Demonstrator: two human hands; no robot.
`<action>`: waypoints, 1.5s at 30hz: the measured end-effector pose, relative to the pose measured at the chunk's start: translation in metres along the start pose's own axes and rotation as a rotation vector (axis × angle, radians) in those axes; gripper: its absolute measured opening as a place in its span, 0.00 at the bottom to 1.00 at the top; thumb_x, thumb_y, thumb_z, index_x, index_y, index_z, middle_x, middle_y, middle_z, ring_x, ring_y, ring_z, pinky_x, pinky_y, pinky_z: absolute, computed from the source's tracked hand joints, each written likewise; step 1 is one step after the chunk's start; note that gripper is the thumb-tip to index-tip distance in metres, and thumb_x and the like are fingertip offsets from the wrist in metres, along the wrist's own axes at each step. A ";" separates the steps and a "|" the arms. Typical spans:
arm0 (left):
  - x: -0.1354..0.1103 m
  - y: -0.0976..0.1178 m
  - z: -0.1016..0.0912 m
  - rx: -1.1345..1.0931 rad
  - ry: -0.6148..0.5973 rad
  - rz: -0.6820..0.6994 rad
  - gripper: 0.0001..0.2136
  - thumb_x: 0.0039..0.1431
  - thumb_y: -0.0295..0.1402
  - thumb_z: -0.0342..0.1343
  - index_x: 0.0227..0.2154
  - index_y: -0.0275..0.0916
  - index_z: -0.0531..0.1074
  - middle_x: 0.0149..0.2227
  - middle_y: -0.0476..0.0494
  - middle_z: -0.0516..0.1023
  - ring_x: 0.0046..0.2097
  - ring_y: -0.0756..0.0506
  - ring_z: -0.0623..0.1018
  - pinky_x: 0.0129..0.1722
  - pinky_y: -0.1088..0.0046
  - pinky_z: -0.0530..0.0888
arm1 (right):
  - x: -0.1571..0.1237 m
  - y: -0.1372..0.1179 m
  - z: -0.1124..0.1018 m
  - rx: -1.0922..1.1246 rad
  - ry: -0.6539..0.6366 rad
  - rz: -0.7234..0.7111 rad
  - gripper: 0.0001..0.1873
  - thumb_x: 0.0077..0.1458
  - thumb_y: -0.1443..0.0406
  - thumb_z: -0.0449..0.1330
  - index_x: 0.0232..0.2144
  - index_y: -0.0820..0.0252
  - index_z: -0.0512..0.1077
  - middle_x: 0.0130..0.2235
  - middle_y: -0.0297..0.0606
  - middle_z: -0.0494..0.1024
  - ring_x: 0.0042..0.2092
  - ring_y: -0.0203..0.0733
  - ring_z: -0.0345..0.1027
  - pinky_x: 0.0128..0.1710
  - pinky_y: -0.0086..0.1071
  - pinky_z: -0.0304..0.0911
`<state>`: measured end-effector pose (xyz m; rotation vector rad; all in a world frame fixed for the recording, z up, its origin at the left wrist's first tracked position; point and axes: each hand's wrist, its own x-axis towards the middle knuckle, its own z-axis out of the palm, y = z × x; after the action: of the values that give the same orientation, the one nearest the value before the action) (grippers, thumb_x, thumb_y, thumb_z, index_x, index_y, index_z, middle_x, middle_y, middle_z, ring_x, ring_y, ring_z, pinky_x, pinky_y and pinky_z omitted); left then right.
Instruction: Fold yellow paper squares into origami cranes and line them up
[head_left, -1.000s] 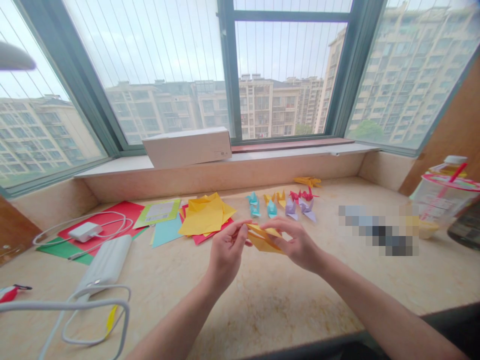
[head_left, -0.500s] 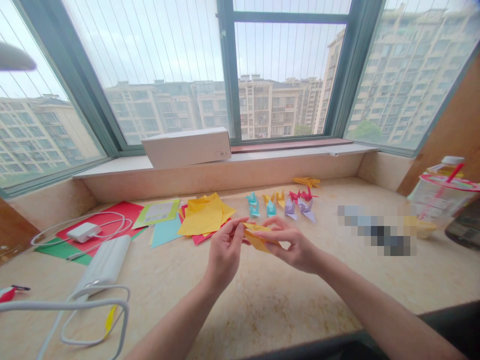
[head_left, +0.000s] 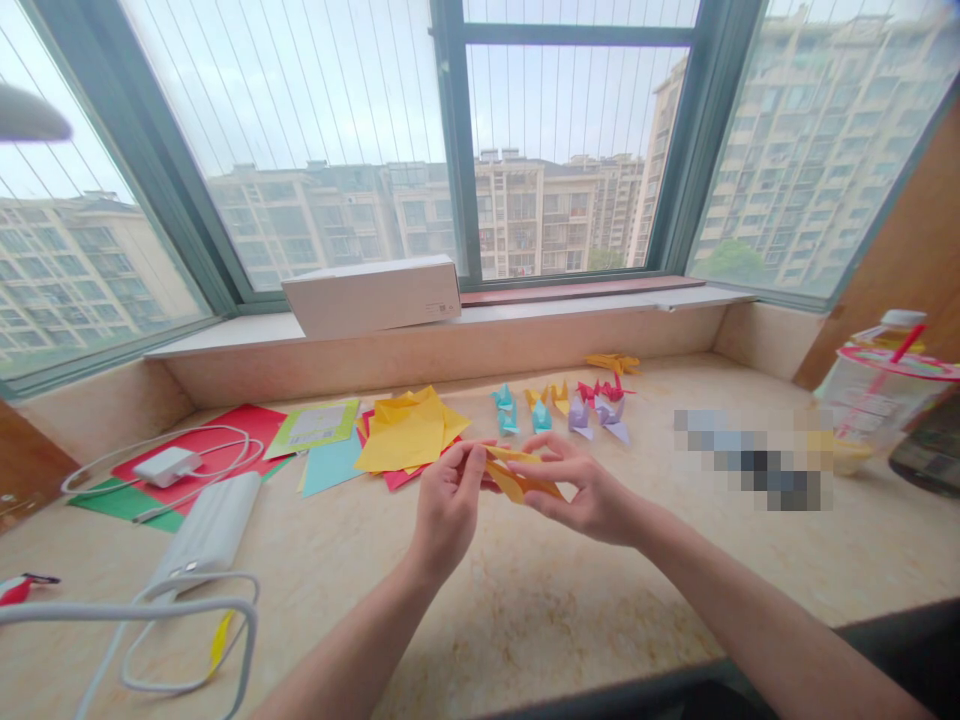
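Observation:
Between my two hands is a piece of folded yellow origami paper (head_left: 511, 484), held above the counter. My left hand (head_left: 452, 500) pinches its left end between thumb and fingers. On the other side, my right hand (head_left: 589, 492) grips the right part, thumb below and fingers along the top edge. Just beyond my hands stand several small folded paper cranes: blue ones (head_left: 506, 408), yellow ones (head_left: 559, 397), purple ones (head_left: 613, 419) and red ones (head_left: 600, 389). A stack of yellow paper sheets (head_left: 405, 432) lies past my left hand.
At the left lie a white power bank (head_left: 212, 530), a white charger (head_left: 168, 465) with cables, and red paper (head_left: 247, 422). A white box (head_left: 375, 300) sits on the sill. On the right stands a plastic cup (head_left: 874, 405) with a red straw, near a blurred-out object (head_left: 754, 462).
The folded yellow paper has tilted slightly between my hands, and its front face looks a little more spread. Both hands keep their hold in nearly the same place.

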<state>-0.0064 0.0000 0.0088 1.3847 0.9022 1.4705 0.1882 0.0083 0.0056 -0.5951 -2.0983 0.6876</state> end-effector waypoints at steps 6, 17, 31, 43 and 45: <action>0.001 -0.001 -0.001 -0.016 -0.007 -0.031 0.15 0.61 0.41 0.57 0.40 0.32 0.75 0.37 0.39 0.83 0.33 0.44 0.82 0.31 0.70 0.80 | 0.000 0.001 0.002 0.009 0.008 0.003 0.23 0.59 0.72 0.57 0.55 0.50 0.72 0.50 0.44 0.68 0.53 0.44 0.64 0.52 0.41 0.67; 0.002 -0.005 -0.002 0.030 -0.002 -0.036 0.17 0.58 0.42 0.60 0.42 0.32 0.77 0.35 0.40 0.83 0.35 0.42 0.83 0.37 0.66 0.82 | 0.002 -0.004 -0.004 0.021 0.003 0.109 0.19 0.61 0.65 0.59 0.54 0.50 0.73 0.49 0.43 0.69 0.54 0.46 0.63 0.54 0.43 0.64; 0.001 -0.004 -0.001 0.054 0.074 0.073 0.13 0.59 0.41 0.59 0.38 0.35 0.77 0.36 0.43 0.82 0.37 0.44 0.82 0.35 0.67 0.82 | 0.004 0.010 -0.001 0.437 0.025 0.381 0.25 0.58 0.56 0.62 0.55 0.58 0.70 0.47 0.45 0.79 0.46 0.47 0.75 0.52 0.45 0.67; -0.002 -0.007 -0.009 0.575 -0.092 0.327 0.09 0.59 0.36 0.58 0.40 0.41 0.78 0.39 0.40 0.82 0.40 0.42 0.81 0.39 0.68 0.78 | 0.006 0.005 -0.005 0.055 0.208 0.338 0.10 0.55 0.60 0.64 0.37 0.58 0.81 0.37 0.38 0.83 0.39 0.45 0.77 0.42 0.38 0.71; -0.001 -0.005 -0.012 0.642 -0.153 0.366 0.08 0.59 0.36 0.58 0.39 0.41 0.79 0.37 0.41 0.82 0.38 0.43 0.80 0.40 0.69 0.76 | 0.006 0.004 -0.004 0.032 0.199 0.322 0.09 0.54 0.60 0.64 0.36 0.56 0.81 0.36 0.36 0.84 0.39 0.45 0.76 0.42 0.38 0.70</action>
<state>-0.0172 0.0011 0.0022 2.1979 1.1174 1.3590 0.1891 0.0160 0.0083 -0.9558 -1.8222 0.8035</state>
